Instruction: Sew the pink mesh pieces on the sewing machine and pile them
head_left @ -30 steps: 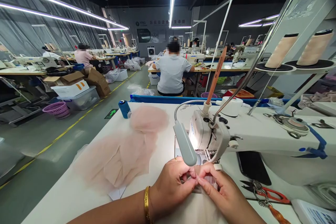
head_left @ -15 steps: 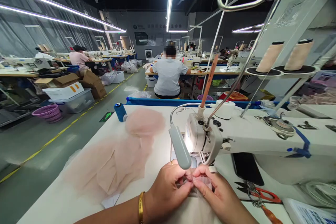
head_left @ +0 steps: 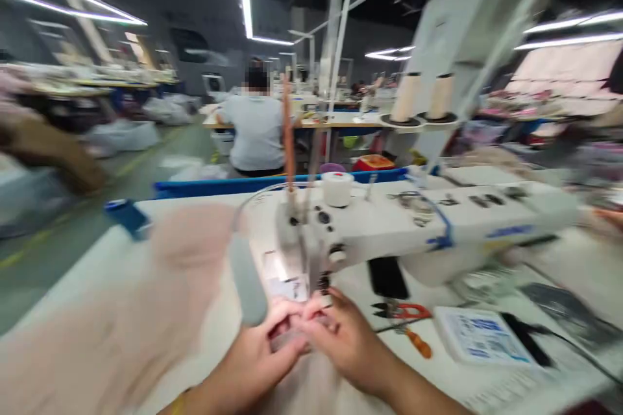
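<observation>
My left hand [head_left: 256, 353] and my right hand [head_left: 343, 337] meet just in front of the needle of a white sewing machine [head_left: 389, 230]. Both pinch a small piece of pale pink fabric [head_left: 311, 382] between fingertips; the view is smeared by motion. A grey lamp head [head_left: 247, 279] on a flexible neck hangs just left of my left hand. More pink sheer fabric [head_left: 111, 311] lies spread on the white table [head_left: 204, 331] to the left.
A blue thread cone [head_left: 127, 215] stands at the table's far left. Orange-handled snips [head_left: 402, 311], a dark phone [head_left: 387, 277] and a printed white control panel [head_left: 479, 337] lie right of my hands. Two thread cones [head_left: 423, 97] stand behind. A person [head_left: 256, 123] sits ahead, back turned.
The view has swung sharply to the right and blurred. My hands stay together at the needle on the pink fabric, now seen left of centre.
</observation>
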Action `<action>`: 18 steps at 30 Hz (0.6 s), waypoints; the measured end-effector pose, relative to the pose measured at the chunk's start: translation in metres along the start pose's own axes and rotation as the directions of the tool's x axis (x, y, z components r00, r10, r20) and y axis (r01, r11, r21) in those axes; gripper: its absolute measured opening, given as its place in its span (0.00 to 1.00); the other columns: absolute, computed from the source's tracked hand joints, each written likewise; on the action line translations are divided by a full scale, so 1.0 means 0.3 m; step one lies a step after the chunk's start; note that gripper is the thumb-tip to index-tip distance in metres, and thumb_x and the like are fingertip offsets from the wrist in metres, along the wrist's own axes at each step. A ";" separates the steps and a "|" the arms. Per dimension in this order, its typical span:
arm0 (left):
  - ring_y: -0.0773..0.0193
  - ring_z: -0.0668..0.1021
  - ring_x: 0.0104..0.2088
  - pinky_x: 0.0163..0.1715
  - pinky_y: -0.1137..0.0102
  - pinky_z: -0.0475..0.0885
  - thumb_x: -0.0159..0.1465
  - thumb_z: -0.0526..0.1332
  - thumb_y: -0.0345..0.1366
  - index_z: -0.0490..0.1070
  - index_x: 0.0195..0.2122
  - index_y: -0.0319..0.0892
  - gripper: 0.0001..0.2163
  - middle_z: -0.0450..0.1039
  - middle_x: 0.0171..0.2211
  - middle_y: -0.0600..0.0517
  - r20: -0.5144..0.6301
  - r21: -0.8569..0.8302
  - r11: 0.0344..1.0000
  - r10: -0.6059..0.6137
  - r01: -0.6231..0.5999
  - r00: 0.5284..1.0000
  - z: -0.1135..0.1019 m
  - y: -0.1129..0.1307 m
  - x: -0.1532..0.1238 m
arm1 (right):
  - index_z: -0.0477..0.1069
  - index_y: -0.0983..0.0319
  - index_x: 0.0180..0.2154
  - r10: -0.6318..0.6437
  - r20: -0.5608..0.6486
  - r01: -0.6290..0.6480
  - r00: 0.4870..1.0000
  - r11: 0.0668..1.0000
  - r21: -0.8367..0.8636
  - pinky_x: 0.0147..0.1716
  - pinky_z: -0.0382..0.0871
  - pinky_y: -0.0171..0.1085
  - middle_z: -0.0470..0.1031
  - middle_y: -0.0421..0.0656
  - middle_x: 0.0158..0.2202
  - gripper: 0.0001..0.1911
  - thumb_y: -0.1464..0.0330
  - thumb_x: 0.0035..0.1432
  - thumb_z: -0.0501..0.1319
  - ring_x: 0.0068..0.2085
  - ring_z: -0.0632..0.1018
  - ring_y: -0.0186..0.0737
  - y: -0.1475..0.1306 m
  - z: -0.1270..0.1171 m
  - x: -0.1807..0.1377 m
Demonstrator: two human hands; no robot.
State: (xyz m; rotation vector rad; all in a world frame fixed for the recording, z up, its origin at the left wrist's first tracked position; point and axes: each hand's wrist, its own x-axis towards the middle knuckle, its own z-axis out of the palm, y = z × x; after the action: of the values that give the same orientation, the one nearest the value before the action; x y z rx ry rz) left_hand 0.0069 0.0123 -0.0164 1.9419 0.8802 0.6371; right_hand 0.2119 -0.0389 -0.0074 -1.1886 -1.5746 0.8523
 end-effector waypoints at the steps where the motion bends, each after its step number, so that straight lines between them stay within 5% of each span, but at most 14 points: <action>1: 0.57 0.81 0.40 0.43 0.67 0.81 0.67 0.65 0.44 0.82 0.47 0.45 0.13 0.81 0.39 0.50 0.009 -0.052 0.997 0.049 -0.049 0.999 0.010 0.040 0.011 | 0.76 0.58 0.38 0.012 0.019 -0.013 1.000 0.999 0.038 0.44 0.76 0.33 0.78 0.41 0.41 0.06 0.66 0.68 0.61 0.42 0.81 0.38 0.010 -0.019 -0.015; 5: 0.59 0.78 0.38 0.39 0.69 0.78 0.60 0.69 0.41 0.81 0.39 0.41 0.11 0.77 0.39 0.48 -0.098 -0.127 0.992 -0.034 0.022 0.995 0.033 0.075 0.019 | 0.78 0.55 0.37 0.056 0.081 -0.057 0.995 0.998 0.009 0.43 0.78 0.35 0.79 0.41 0.39 0.10 0.59 0.70 0.62 0.41 0.82 0.41 0.088 -0.026 -0.027; 10: 0.61 0.76 0.35 0.36 0.69 0.75 0.58 0.71 0.43 0.79 0.35 0.40 0.11 0.73 0.35 0.51 -0.090 -0.249 0.965 -0.106 0.080 0.990 0.036 0.069 -0.020 | 0.77 0.54 0.35 0.056 0.009 -0.055 0.998 0.998 -0.044 0.39 0.77 0.37 0.80 0.41 0.35 0.17 0.50 0.68 0.61 0.37 0.82 0.43 0.156 0.017 -0.052; 18: 0.58 0.76 0.38 0.38 0.69 0.73 0.59 0.68 0.46 0.80 0.32 0.41 0.12 0.75 0.34 0.50 -0.089 -0.201 0.972 -0.142 0.122 0.986 0.016 0.063 0.007 | 0.76 0.56 0.36 0.092 0.066 -0.092 0.994 0.996 -0.001 0.37 0.75 0.38 0.77 0.42 0.35 0.16 0.54 0.71 0.61 0.36 0.79 0.44 0.136 0.007 -0.029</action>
State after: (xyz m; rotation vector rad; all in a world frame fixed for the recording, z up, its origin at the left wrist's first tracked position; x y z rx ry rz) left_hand 0.0178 0.0046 -0.0019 1.6729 0.9650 0.7222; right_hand 0.2227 -0.0358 -0.0477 -1.2505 -1.5816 0.9611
